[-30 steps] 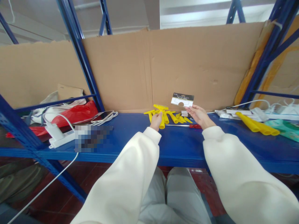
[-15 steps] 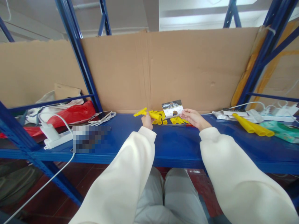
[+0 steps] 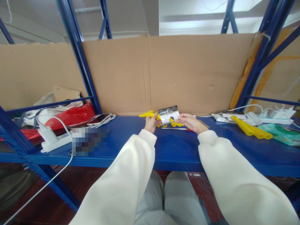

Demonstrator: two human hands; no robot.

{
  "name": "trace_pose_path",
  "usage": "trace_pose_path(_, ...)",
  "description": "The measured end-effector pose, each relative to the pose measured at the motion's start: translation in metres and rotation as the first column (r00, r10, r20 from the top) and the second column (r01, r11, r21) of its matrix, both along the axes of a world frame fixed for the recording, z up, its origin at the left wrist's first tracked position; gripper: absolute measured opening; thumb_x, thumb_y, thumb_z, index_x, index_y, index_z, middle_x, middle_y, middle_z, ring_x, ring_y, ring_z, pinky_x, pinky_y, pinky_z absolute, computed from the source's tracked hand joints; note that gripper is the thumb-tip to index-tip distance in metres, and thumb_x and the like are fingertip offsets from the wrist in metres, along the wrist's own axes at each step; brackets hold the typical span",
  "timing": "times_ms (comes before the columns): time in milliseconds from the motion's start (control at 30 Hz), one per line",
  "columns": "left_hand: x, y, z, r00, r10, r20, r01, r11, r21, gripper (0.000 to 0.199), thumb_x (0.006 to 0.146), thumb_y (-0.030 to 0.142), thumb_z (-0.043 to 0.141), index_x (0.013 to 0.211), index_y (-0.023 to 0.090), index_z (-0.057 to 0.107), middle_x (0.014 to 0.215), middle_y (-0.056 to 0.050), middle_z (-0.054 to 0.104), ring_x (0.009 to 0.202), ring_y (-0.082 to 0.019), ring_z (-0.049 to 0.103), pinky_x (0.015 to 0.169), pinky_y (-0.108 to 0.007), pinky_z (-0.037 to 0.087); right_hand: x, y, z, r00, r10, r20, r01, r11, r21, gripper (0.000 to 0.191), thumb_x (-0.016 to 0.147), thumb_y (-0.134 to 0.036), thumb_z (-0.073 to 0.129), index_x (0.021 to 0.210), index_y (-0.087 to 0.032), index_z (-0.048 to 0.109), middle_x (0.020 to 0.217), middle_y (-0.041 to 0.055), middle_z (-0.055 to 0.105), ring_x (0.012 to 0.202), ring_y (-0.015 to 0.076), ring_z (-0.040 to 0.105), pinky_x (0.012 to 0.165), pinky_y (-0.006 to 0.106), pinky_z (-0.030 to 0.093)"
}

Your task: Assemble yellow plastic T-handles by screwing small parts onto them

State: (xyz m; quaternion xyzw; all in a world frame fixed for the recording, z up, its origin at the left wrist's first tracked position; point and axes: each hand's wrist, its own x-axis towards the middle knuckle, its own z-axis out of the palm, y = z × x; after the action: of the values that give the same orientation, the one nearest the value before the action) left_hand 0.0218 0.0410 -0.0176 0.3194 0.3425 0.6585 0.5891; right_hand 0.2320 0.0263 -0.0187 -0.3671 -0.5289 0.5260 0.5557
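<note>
A black and white printed card (image 3: 168, 114) with a round hole is held upright above the blue table. My right hand (image 3: 188, 122) pinches its right edge. At its left edge is my left hand (image 3: 151, 122), fingers closed, beside a yellow piece (image 3: 145, 114); what exactly these fingers hold is too small to tell. Several yellow cone-like pieces (image 3: 176, 124) lie under and behind the card, partly hidden by it. A thin metallic rod (image 3: 172, 128) lies in front of them.
On the right lie yellow tubes (image 3: 252, 128), a green packet (image 3: 280, 133) and a white power strip (image 3: 276, 119). Leftward are a red bag (image 3: 72, 116), a phone with a white cable (image 3: 99, 120) and another power strip (image 3: 56, 142). Cardboard (image 3: 187, 72) stands behind.
The card has moved left and slightly down with my right hand and now reaches my left hand. The yellow piece that stuck out left of my left hand has shifted right.
</note>
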Motion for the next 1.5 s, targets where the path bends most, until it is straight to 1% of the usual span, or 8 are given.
trace_pose_path(300,0.004,0.002,-0.002,0.999,-0.054,-0.008,0.054,0.998,0.011,0.014,0.085,0.002,0.061,0.085,0.016,0.063,0.073,-0.004,0.074,0.082,-0.02,0.078,0.08,-0.032,0.064,-0.002,0.002,-0.002,0.999,0.023,0.027,-0.023,1.0,0.001,0.023,0.081,-0.011,0.082,0.071,-0.019,0.063,0.08,0.0054,0.08,0.083,0.018,0.08,0.087,0.028,0.063)
trace_pose_path(500,0.008,0.002,-0.001,0.996,-0.077,-0.033,0.077,0.997,0.002,0.018,0.086,0.001,0.056,0.081,0.015,0.066,0.076,-0.006,0.077,0.081,-0.022,0.079,0.074,-0.032,0.065,-0.005,0.0,-0.002,0.999,0.006,0.033,-0.006,1.0,-0.002,0.024,0.079,-0.01,0.084,0.07,-0.019,0.064,0.079,0.0036,0.079,0.078,0.0143,0.078,0.082,0.023,0.063)
trace_pose_path(667,0.007,0.006,-0.003,0.996,-0.061,-0.066,0.059,0.998,-0.029,0.01,0.081,0.011,0.071,0.09,0.016,0.071,0.083,-0.007,0.079,0.078,-0.023,0.078,0.069,-0.032,0.064,-0.006,-0.001,-0.003,0.999,-0.009,0.041,0.009,1.0,0.007,0.025,0.077,-0.012,0.086,0.069,-0.02,0.065,0.078,0.0029,0.079,0.077,0.0135,0.076,0.079,0.022,0.062)
trace_pose_path(767,0.004,0.004,-0.003,0.997,-0.02,-0.077,0.015,0.998,-0.056,0.012,0.084,0.019,0.074,0.095,0.016,0.071,0.076,-0.005,0.077,0.066,-0.018,0.075,0.059,-0.024,0.058,-0.006,0.0,-0.003,0.998,-0.038,0.043,0.037,0.999,0.011,0.023,0.078,-0.013,0.085,0.07,-0.021,0.065,0.077,0.0008,0.078,0.079,0.0143,0.077,0.081,0.024,0.062)
trace_pose_path(900,0.003,0.002,-0.002,0.994,0.01,-0.107,-0.018,0.997,-0.076,0.009,0.087,0.023,0.075,0.088,0.016,0.069,0.067,-0.002,0.072,0.056,-0.013,0.069,0.051,-0.018,0.047,-0.008,0.0,-0.002,0.997,-0.06,0.041,0.059,0.998,0.022,0.023,0.081,-0.013,0.082,0.07,-0.021,0.063,0.078,0.0006,0.078,0.082,0.0143,0.077,0.084,0.023,0.061)
trace_pose_path(1133,0.005,0.0,-0.003,0.959,-0.059,-0.277,0.048,0.998,-0.048,0.008,0.081,0.023,0.076,0.083,0.017,0.072,0.073,-0.005,0.076,0.075,-0.019,0.073,0.065,-0.024,0.049,-0.009,-0.005,0.0,0.995,-0.091,0.049,0.091,0.996,0.004,0.021,0.088,-0.013,0.075,0.075,-0.021,0.06,0.083,0.0046,0.081,0.083,0.0176,0.079,0.088,0.031,0.062)
trace_pose_path(1233,0.005,0.0,-0.003,0.939,-0.058,-0.338,0.045,0.998,-0.044,0.006,0.085,0.025,0.069,0.086,0.02,0.073,0.079,-0.005,0.077,0.083,-0.019,0.073,0.07,-0.027,0.048,-0.01,-0.007,0.001,0.993,-0.104,0.052,0.105,0.994,-0.008,0.022,0.09,-0.013,0.073,0.075,-0.022,0.06,0.082,0.0048,0.081,0.081,0.0185,0.079,0.085,0.032,0.064)
trace_pose_path(1500,0.005,0.006,-0.005,0.912,-0.174,-0.372,0.167,0.985,-0.049,0.04,0.094,0.053,0.048,0.091,0.022,0.074,0.09,-0.007,0.077,0.099,-0.025,0.067,0.085,-0.035,0.049,-0.011,-0.005,0.0,0.992,-0.127,0.027,0.126,0.991,0.042,0.025,0.091,-0.005,0.068,0.074,-0.02,0.06,0.086,0.0058,0.081,0.088,0.0168,0.08,0.101,0.032,0.059)
